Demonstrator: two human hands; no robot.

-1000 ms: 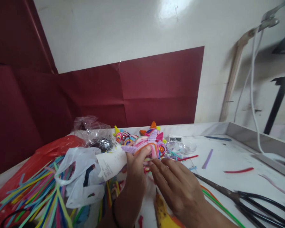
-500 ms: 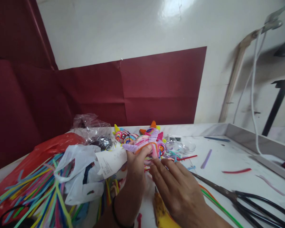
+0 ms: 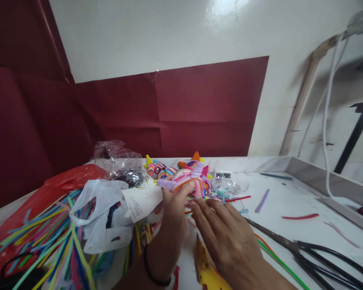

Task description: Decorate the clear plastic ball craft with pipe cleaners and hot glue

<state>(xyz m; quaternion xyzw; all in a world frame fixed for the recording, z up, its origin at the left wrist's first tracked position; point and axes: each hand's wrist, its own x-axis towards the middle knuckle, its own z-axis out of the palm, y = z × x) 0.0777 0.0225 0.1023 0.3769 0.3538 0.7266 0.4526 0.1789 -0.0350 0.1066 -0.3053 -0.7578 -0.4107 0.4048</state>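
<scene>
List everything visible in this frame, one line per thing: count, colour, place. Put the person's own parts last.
pipe-cleaner figure: one, pink, purple and orange, held up at table centre.
finished figures: at least two, multicoloured, behind it.
pipe cleaners: many, mixed colours, loose pile at left.
red bag: one, under the pile.
white bag: one, beside the left hand.
clear bag: one, far left of the table.
scissors: one, black handles, right front.
glue gun: one, yellow, near edge.
clear dishes: at least two, centre right.
left hand: grip on the figure, black wristband.
right hand: fingers open, beside the figure.
</scene>
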